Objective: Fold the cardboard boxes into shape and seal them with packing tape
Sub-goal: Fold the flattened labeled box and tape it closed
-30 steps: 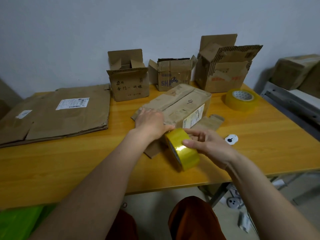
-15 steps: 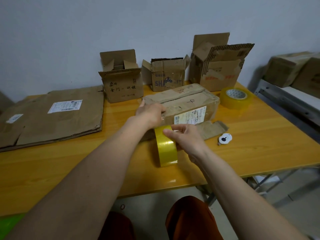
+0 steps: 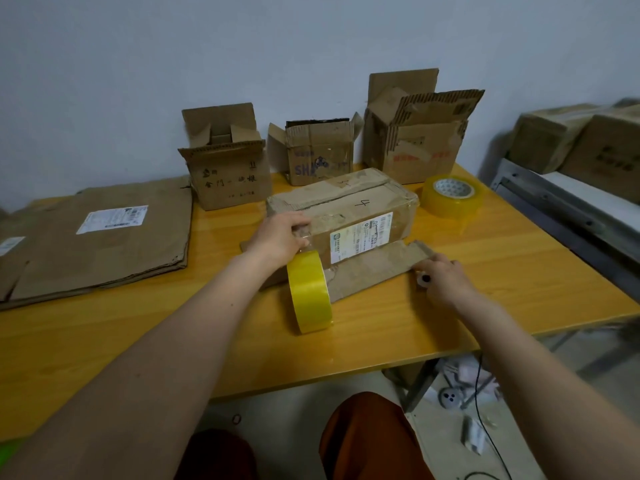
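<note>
Fingers of left hand [image 3: 280, 237] pinch tape [image 3: 309, 291] against box [image 3: 360, 216].

Kinda dim, flat light here, soft shadows only. My tabletop [image 3: 519, 271] has a mild sheen. Wide lens bends the edges, my forearms look stretched, and the floor clutter's blurry.

Bare forearms, no sleeves in view; rust-orange trousers [image 3: 367, 441] cover both knees (seated, apparently).
</note>
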Motion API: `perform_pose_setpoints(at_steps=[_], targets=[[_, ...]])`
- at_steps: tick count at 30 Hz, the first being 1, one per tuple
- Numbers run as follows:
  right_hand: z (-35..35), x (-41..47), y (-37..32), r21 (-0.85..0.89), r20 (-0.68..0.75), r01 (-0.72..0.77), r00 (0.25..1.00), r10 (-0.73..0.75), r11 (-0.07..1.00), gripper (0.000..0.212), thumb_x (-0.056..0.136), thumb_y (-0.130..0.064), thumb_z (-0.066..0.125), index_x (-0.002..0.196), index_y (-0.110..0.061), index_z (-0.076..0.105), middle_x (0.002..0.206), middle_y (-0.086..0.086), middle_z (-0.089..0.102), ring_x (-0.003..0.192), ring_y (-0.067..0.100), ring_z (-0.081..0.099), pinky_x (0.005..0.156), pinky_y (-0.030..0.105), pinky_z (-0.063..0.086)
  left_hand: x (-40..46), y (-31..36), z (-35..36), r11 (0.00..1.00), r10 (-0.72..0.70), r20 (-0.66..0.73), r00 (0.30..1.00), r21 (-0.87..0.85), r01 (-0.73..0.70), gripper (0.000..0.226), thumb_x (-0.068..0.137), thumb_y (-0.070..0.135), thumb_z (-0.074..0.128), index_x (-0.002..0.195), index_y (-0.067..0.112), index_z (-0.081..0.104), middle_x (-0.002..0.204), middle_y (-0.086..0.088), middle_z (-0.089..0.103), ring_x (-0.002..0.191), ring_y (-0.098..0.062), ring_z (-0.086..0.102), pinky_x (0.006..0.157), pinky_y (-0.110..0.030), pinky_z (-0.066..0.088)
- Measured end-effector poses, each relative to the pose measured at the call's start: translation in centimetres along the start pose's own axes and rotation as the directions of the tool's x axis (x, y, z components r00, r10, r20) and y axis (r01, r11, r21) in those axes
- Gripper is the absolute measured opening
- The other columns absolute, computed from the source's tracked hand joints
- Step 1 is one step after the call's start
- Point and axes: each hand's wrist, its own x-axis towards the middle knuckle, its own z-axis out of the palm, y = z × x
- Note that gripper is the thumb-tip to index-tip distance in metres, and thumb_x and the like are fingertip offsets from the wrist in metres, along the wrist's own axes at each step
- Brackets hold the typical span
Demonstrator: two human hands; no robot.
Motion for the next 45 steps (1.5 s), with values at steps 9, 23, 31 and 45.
perform_pose_setpoints(at_steps=[9,23,31,45], targets=[[-2.7,-1.7,-3.6,0.474,-0.238,0.278,0.954,-0.182,0.836,0.009,0.092,-0.018,0.060,0.092,-0.009,0.059,0.081,0.004,0.059,0.074,0.019,0.052,0.062,0.032,0.037,-2.9,0.6,0.0,0.424,-0.532,0.175,0.829,-0.792,0.439,0.047,0.077,0.011,0.076,0.120,0.006,0.057,0.090,-0.002,0.064,0.061,-0.011,0.062,0.047,-0.022,0.050],[-1.8,2.0,-14.4,0.434,-0.217,0.470,0.883,-0.417,0.769,0.011,0.096,-0.033,0.051,0.102,-0.024,0.049,0.090,-0.004,0.057,0.082,0.014,0.054,0.066,0.031,0.042,-6.4,-1.1,1.7,-0.006,-0.334,0.495,0.802,-0.852,0.523,0.021,0.086,0.028,0.066,0.097,0.011,0.068,0.071,-0.005,0.074,0.058,-0.019,0.070,0.050,-0.029,0.053],[0.6,0.7,-17.6,0.288,-0.419,0.322,0.889,-0.184,0.902,0.014,0.098,-0.027,0.048,0.102,-0.014,0.049,0.100,0.011,0.063,0.089,0.025,0.050,0.078,0.038,0.040,-5.2,-2.6,-1.2,0.083,-0.323,0.472,0.820,-0.849,0.522,0.013,0.081,0.013,0.068,0.093,0.007,0.069,0.085,-0.016,0.070,0.076,-0.028,0.066,0.080,-0.043,0.055],[-1.8,1.9,-17.6,0.524,-0.044,0.339,0.927,-0.372,0.782,0.018,0.084,-0.027,0.069,0.095,-0.015,0.061,0.114,0.006,0.055,0.103,0.024,0.052,0.089,0.045,0.049,-6.6,-3.7,-1.2,0.151,-0.296,0.521,0.800,-0.802,0.578,0.026,0.080,0.023,0.073,0.098,0.005,0.068,0.080,-0.016,0.071,0.067,-0.027,0.068,0.063,-0.036,0.057]])
